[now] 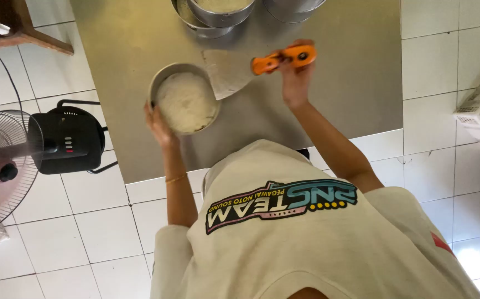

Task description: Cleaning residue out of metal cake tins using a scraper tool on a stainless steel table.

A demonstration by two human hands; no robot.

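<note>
Left hand [159,128] cups the floury tin [184,102] at its seven-o'clock rim; light, stiff, dusty-slick. Right fingers [298,75] clench the scraper's [234,72] orange handle at two o'clock.

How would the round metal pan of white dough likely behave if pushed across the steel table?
The round metal pan would probably slide, not roll: flat on the smooth steel table. It looks nearly full, so likely heavyish. The left hand grips its rim, suggesting it shifts easily.

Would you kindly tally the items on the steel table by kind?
Round metal pans: 4, one filled with white dough, three at the far edge
Orange-handled metal scrapers: 1
Total: 5, on the stainless steel table
</note>
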